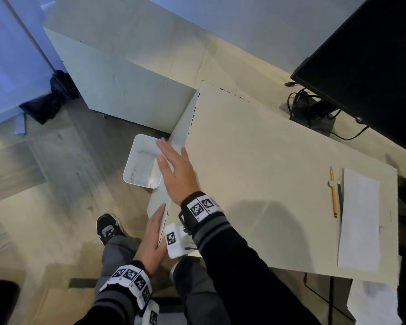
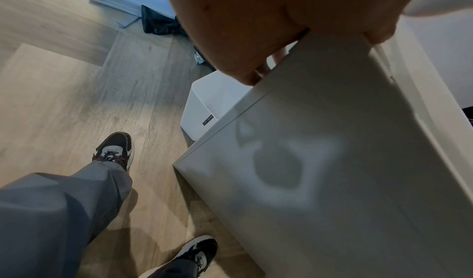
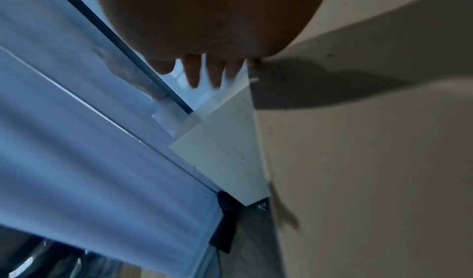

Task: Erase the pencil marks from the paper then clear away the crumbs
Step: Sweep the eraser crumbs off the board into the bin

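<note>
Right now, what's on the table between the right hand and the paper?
Mostly bare tabletop in the head view. Only two pencils lie there, right beside the paper, well away from the right hand at the table's left edge.

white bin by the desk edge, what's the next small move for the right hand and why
Probably sweep the right hand the rest of the way off the desk edge, so any crumbs drop into the white bin. Its straight fingers already reach past the edge above the bin, which holds dark specks, and the left hand rests against the desk's side panel. No crumbs are clearly visible on the desk.
</note>
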{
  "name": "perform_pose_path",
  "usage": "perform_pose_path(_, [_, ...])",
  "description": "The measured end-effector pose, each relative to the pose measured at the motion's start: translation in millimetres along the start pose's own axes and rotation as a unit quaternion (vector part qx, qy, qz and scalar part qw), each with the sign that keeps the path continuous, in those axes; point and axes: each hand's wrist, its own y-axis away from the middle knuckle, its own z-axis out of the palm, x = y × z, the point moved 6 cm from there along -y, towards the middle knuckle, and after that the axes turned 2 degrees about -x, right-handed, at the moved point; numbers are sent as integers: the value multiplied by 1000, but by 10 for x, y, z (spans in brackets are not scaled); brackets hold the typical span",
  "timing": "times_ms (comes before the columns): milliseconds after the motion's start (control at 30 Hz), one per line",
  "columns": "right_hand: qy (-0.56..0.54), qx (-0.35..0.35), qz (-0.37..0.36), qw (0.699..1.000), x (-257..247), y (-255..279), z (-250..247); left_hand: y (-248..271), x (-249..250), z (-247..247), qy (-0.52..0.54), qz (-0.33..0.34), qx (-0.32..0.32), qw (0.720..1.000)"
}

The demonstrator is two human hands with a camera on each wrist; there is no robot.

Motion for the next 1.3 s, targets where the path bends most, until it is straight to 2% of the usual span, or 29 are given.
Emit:
perform_pose_path(33, [-69, 19, 10, 997, -12, 40, -133, 1, -9, 2, 2, -4, -2, 1000])
perform_pose_path(100, [-125, 144, 64, 980, 263, 153, -648, 14, -10, 4, 0, -23, -5, 1000])
perform_pose_path(167, [-82, 256, 159, 950, 825, 382, -1276, 31, -14, 9, 3, -35, -17, 999])
perform_pose_path(200, [-42, 282, 215, 934, 1130, 518, -1516, 45, -20, 15, 4, -35, -23, 999])
perform_pose_path(267, [49, 269, 320, 907, 1564, 738, -1691, 71, -51, 32, 9, -35, -26, 999])
perform_pose_path(300, [92, 249, 360, 895, 1638, 787, -1603, 77, -62, 38, 15, -38, -23, 999])
perform_pose_path(333, [132, 226, 370, 891, 1600, 775, -1413, 83, -70, 44, 20, -41, -19, 999])
perform_pose_path(400, [180, 168, 292, 924, 1216, 561, -903, 89, -64, 48, 22, -44, -17, 999])
perform_pose_path(467, [232, 54, 129, 963, 644, 314, -340, 92, -56, 44, 15, -44, -28, 999])
perform_pose_path(500, [242, -24, 40, 969, 371, 252, -84, 94, -53, 41, 10, -41, -31, 999])
perform_pose_path(533, [221, -88, -26, 971, 160, 219, 68, 93, -54, 37, 7, -38, -32, 999])
perform_pose_path(567, [166, -111, -57, 978, 54, 188, 80, 92, -55, 35, 7, -37, -32, 999])
perform_pose_path(600, [94, -90, -55, 990, 38, 162, -47, 90, -58, 38, 8, -39, -32, 999])
perform_pose_path(633, [43, -29, -35, 998, 126, 154, -274, 93, -63, 46, 10, -40, -30, 999])
perform_pose_path(700, [55, 125, 58, 989, 562, 217, -803, 107, -81, 49, 18, -38, -19, 999])
perform_pose_path(733, [88, 163, 130, 974, 811, 292, -996, 109, -85, 48, 21, -38, -15, 999])
perform_pose_path(800, [189, 144, 271, 933, 1099, 435, -1048, 109, -91, 52, 26, -39, -14, 999])
perform_pose_path(833, [237, 123, 292, 919, 1075, 451, -921, 109, -88, 54, 26, -39, -15, 999])
perform_pose_path(867, [264, 95, 276, 919, 940, 421, -735, 106, -86, 53, 24, -37, -17, 999])
perform_pose_path(900, [274, 62, 231, 931, 741, 364, -520, 103, -76, 53, 22, -34, -19, 999])
perform_pose_path(967, [285, -17, 87, 954, 323, 273, -136, 95, -74, 38, 19, -34, -23, 999])
perform_pose_path(1000, [286, -51, 22, 957, 158, 282, -30, 92, -77, 34, 19, -37, -26, 999])
perform_pose_path(1033, [271, -59, -17, 961, 104, 312, -26, 90, -82, 35, 18, -39, -29, 999])
perform_pose_path(1067, [237, -44, -25, 970, 140, 343, -113, 89, -84, 38, 16, -40, -29, 999])
perform_pose_path(1133, [112, 79, 1, 991, 310, 463, -442, 98, -88, 40, 16, -40, -25, 999])
perform_pose_path(1167, [39, 159, 29, 986, 420, 571, -623, 106, -84, 39, 19, -42, -23, 999])
perform_pose_path(1200, [-43, 201, 77, 976, 519, 658, -724, 108, -85, 36, 22, -46, -21, 998])
perform_pose_path(1233, [-109, 192, 141, 965, 573, 703, -709, 112, -79, 39, 25, -49, -21, 998])
perform_pose_path(1300, [-159, 74, 219, 960, 467, 660, -443, 121, -65, 37, 26, -50, -21, 998])
